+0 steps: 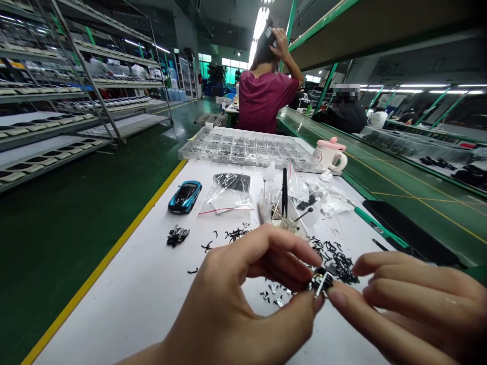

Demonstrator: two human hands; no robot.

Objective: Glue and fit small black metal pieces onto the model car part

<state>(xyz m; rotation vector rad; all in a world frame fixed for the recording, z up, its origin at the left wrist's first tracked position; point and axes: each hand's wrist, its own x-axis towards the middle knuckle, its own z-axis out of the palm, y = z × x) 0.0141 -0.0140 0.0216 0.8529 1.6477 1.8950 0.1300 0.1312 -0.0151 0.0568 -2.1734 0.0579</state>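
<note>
A small black-and-silver assembly [320, 282] is pinched between the thumb and fingers of my left hand [243, 284], above the white table. What the fingertips cover of it cannot be seen. From the right, the thumb of my right hand [414, 299] touches its edge. The other fingers of that hand are curled and stand apart from the thumb, with nothing visible between them. Beyond the hands lies a pile of small black clips [338, 261]. Several silver-and-black pieces [279, 301] are scattered below my left fingers.
A blue toy car [185, 196], a cluster of parts [177, 235] and a plastic bag [228, 195] lie left. Black tweezers [284, 192] stand upright in a holder. Farther back are a compartment tray [243, 147] and a pink-lidded mug [330, 153]. A person [262, 96] sits ahead.
</note>
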